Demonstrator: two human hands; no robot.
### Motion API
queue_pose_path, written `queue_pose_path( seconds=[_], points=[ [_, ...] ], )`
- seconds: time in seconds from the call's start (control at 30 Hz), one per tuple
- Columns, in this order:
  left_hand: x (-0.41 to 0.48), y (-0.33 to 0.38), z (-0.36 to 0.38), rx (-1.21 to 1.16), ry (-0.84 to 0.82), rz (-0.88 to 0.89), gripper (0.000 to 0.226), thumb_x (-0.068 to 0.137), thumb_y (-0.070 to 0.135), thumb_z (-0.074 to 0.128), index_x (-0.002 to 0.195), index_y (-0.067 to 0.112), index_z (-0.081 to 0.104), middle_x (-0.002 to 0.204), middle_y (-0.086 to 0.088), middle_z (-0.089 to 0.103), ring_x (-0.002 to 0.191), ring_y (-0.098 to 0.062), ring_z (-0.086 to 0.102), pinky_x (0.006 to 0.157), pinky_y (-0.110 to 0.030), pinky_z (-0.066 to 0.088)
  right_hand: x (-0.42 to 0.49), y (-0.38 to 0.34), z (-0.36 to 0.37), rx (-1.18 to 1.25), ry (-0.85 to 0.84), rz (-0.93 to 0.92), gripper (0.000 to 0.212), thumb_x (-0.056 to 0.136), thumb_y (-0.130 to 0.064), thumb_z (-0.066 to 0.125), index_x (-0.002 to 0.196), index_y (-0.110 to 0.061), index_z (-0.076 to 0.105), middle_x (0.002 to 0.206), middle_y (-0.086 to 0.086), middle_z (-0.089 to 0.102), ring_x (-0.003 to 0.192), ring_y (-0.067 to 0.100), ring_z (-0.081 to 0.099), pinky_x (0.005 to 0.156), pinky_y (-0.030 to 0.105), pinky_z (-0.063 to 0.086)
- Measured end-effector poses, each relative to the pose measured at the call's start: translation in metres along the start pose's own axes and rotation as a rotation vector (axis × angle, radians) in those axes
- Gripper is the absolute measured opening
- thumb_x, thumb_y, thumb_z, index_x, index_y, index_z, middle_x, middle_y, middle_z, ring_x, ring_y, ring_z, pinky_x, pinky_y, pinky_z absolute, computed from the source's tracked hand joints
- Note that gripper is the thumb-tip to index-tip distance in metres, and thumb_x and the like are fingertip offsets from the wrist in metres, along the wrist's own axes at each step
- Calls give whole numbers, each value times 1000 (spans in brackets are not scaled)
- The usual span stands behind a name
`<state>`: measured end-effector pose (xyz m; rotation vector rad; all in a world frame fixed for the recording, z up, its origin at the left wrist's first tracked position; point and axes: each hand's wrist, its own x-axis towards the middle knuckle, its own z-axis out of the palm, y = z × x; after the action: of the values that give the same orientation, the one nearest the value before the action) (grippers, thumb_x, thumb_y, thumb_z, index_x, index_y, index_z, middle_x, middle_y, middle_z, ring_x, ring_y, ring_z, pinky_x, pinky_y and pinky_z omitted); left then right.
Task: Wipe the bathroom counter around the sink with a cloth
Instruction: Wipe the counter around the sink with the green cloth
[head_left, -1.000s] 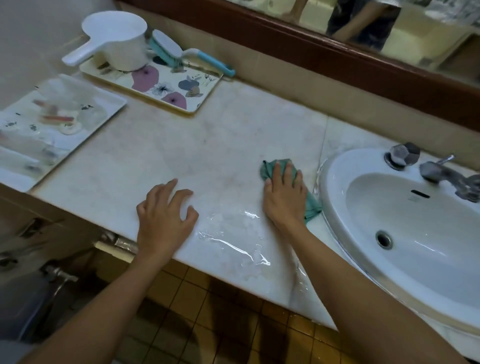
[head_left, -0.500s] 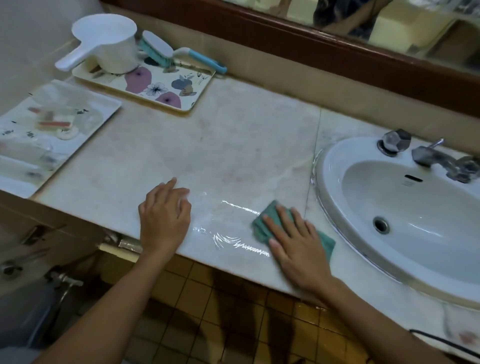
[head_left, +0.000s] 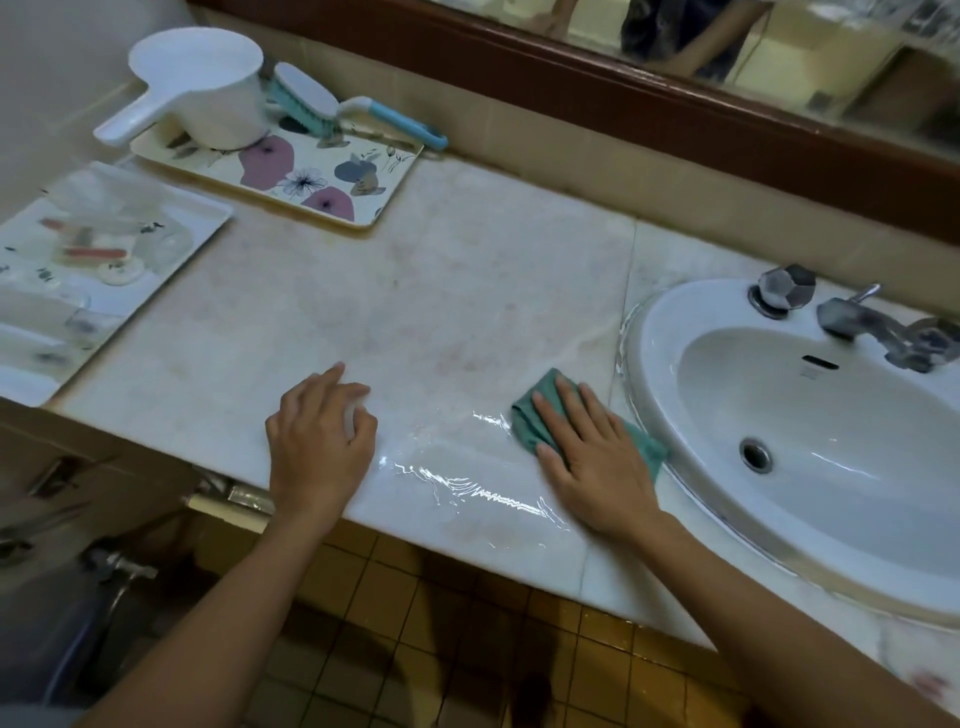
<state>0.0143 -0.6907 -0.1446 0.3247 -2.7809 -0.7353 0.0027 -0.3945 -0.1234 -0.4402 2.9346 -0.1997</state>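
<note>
A pale marble counter (head_left: 415, 291) runs from the left wall to a white oval sink (head_left: 810, 431) on the right. My right hand (head_left: 587, 457) presses flat, fingers straight, on a folded green cloth (head_left: 530, 421) just left of the sink rim, near the counter's front edge. A wet glossy streak (head_left: 467, 483) lies on the marble between my two hands. My left hand (head_left: 319, 441) rests on the counter's front part, fingers loosely bent, holding nothing.
A flowered tray (head_left: 322, 182) at the back left carries a white scoop (head_left: 208, 88) and a blue scrub brush (head_left: 306, 104). A second white tray (head_left: 78, 270) with small items sits at the far left. Tap (head_left: 878, 332) and knob (head_left: 784, 291) stand behind the basin. A mirror frame (head_left: 623, 104) runs along the back.
My right hand drew the cloth from mid-counter to the front edge, then pushed it slightly back toward the sink rim. The wet streak has spread. My left hand stayed put.
</note>
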Motion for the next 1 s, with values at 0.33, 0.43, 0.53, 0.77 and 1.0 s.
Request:
queue_pose_path(
  seconds=[0.33, 0.43, 0.53, 0.77, 1.0],
  points=[
    [-3, 3, 2, 66, 2, -29, 39, 85, 36, 41, 113, 25, 65, 142, 6, 51, 131, -20, 43, 99, -41, 37, 171, 7, -14, 14, 137, 342, 60, 99, -47, 23, 154, -25, 14, 162, 10, 5, 147, 32, 5, 118, 47, 8],
    [-2, 3, 3, 79, -1, -41, 38, 86, 35, 41, 114, 26, 64, 143, 8, 51, 131, -18, 42, 101, -35, 33, 226, -18, -20, 29, 96, 283, 60, 99, -48, 19, 154, -25, 10, 162, 12, 1, 148, 34, 3, 118, 49, 8],
    [-2, 3, 3, 58, 9, -45, 35, 86, 31, 42, 113, 27, 64, 143, 9, 50, 132, -16, 40, 100, -30, 28, 234, -67, -12, 4, 80, 111, 60, 99, -48, 18, 154, -27, 8, 162, 10, 0, 148, 33, 0, 118, 49, 7],
    [-5, 5, -9, -234, 202, -203, 27, 85, 6, 50, 102, 18, 68, 123, 3, 56, 113, -19, 51, 89, -27, 40, 82, -120, 21, 3, 21, -448, 57, 98, -49, 28, 152, -35, 18, 162, 2, 8, 149, 27, 7, 116, 47, 14],
    [42, -48, -44, 56, 112, -267, 36, 90, 17, 58, 125, 23, 59, 147, -3, 42, 134, -28, 34, 102, -46, 31, 117, -15, -6, -116, -34, -307, 59, 93, -59, 12, 151, -44, 13, 162, -6, 7, 149, 21, 7, 116, 42, 14]
  ],
)
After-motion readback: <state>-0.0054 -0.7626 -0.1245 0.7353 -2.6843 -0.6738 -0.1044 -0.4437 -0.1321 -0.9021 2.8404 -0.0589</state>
